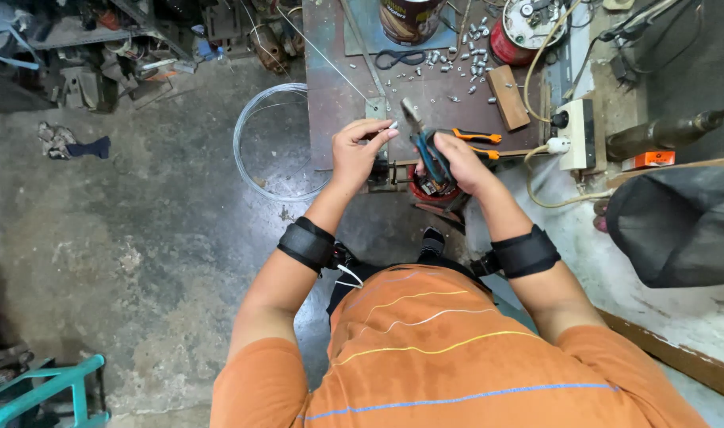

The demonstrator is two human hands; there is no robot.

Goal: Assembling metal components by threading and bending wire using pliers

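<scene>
- My left hand (pixel 360 149) pinches a small silvery metal piece (pixel 391 125) between thumb and fingertips, held up just off the near edge of the workbench (pixel 330 95).
- My right hand (pixel 459 162) is clenched around the blue grips of a pair of pliers (pixel 422 143); its nose points at the small piece and sits just beside it. I cannot tell whether the nose touches it yet.
- A 2nd pair of pliers with orange handles (pixel 477 136) lies on the bench just right of my right hand, untouched.
- Further off on the bench lies a scatter of many small silvery pieces (pixel 465 55), which look like the same kind, so I judge a good batch is already made.
- A thin wire (pixel 330 59) runs across the bench toward my hands, and a coil of wire (pixel 259 143) lies on the floor to the left; plenty of stock looks left to work.
- A tin can (pixel 410 20) stands at the far edge, a wooden block (pixel 508 97) to the right.
</scene>
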